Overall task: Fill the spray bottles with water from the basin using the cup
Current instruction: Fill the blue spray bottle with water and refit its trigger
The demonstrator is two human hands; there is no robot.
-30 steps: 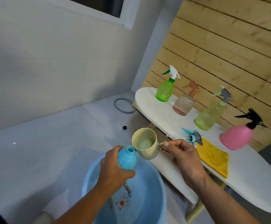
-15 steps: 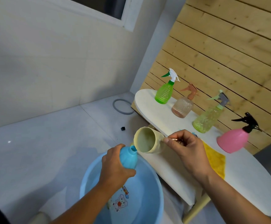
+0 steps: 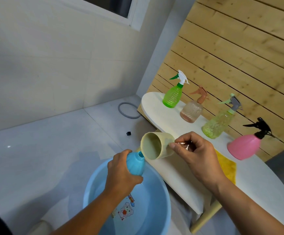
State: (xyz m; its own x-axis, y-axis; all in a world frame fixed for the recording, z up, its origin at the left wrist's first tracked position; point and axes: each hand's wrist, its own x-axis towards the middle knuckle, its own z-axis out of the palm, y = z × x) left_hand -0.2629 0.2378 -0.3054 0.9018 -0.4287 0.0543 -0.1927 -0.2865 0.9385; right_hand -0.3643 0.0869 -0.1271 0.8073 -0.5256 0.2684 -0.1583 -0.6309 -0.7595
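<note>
My left hand [image 3: 121, 173] grips a blue spray bottle [image 3: 136, 164] with its cap off, held over the light blue basin [image 3: 165, 211]. My right hand [image 3: 195, 153] pinches the metal handle of a cream cup [image 3: 156, 145]. The cup is tipped nearly on its side, its rim touching the bottle's open neck. Water lies in the basin below. On the white board stand a green spray bottle [image 3: 172, 96], a clear brownish one [image 3: 192, 111], a yellow-green one [image 3: 218, 123] and a pink one [image 3: 244, 146], all with trigger heads on.
The white oval board [image 3: 256, 187] runs along a wooden slat wall on the right. A yellow cloth [image 3: 226, 165] lies on it behind my right wrist. A grey ring [image 3: 127, 110] and a small black piece [image 3: 128, 133] lie on the tiled floor.
My right hand has tilted the cup further, from upright-ish to nearly horizontal, mouth down toward the bottle neck. The blue trigger head on the board is now hidden behind my hand.
</note>
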